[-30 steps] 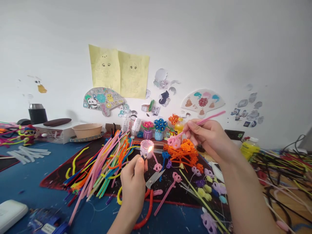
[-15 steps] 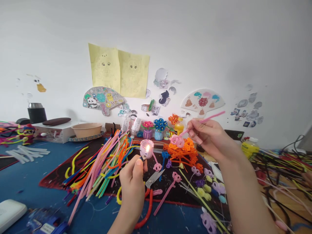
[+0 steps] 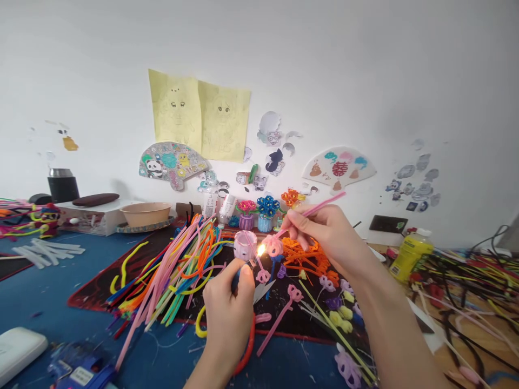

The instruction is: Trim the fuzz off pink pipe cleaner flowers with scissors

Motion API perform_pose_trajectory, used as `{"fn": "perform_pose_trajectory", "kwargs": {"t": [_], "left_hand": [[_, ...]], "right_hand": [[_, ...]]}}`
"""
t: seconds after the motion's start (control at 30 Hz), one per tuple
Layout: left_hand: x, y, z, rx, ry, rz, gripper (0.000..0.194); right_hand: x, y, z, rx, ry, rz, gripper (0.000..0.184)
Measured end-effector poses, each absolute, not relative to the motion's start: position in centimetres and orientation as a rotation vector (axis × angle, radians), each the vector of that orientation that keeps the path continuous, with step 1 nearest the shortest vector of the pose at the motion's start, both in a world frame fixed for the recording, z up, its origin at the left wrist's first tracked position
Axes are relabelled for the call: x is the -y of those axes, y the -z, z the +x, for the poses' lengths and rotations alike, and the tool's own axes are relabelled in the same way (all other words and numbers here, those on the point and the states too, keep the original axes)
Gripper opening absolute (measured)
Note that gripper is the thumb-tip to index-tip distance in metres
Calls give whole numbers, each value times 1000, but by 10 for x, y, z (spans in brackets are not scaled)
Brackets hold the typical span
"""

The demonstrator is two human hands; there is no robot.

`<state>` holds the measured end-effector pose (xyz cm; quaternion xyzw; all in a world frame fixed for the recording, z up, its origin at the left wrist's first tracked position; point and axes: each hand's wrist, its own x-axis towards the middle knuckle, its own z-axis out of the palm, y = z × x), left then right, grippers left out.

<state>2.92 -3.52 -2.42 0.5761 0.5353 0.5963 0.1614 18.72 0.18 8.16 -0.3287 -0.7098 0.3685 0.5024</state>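
Note:
My left hand (image 3: 230, 302) is closed round a blue lighter (image 3: 236, 276), its thumb on top and a flame (image 3: 261, 249) burning at the tip. Pinched by its stem in my right hand (image 3: 314, 224) is a pink pipe cleaner flower (image 3: 274, 246). The flower's looped head hangs downward, and its left side is right at the flame. Behind the lighter stands a small lilac cup (image 3: 245, 245). Below the hands lie scissors (image 3: 263, 292), partly hidden by my left hand, and another pink pipe cleaner flower (image 3: 294, 293).
Bundled coloured pipe cleaners (image 3: 178, 265) lie left of my hands. Orange pipe cleaner pieces (image 3: 308, 258) sit behind my right hand. Small flower pots (image 3: 265, 222) line the wall. A blue glue gun (image 3: 83, 367) is at front left, a yellow bottle (image 3: 411, 254) at right.
My right hand has moved left and down, bringing the pink flower to the flame. My left hand with the lit lighter has shifted slightly right.

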Motion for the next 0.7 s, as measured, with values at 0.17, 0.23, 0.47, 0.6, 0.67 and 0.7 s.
{"fn": "perform_pose_trajectory", "kwargs": {"t": [0.17,0.23,0.47,0.6,0.67,0.7], "left_hand": [[36,20,32,-1641,-1620,1698,33],[36,19,33,-1694,-1574,1718,33],[36,21,33,-1719,-1516,1752,34],[35,20,33,-1727,-1489,1769,35],[33,18,33,-1761,-1451,1771,38],[32,17,33,-1787,-1422,1774,40]], "right_hand": [[3,-81,179,1771,-852,-812,34],[3,-82,181,1750,-848,-801,33],[-2,-87,213,1542,-893,-738,24],[-6,-88,230,1485,-902,-720,22],[-7,-88,234,1477,-902,-723,23],[-8,-88,234,1476,-901,-724,23]]}}
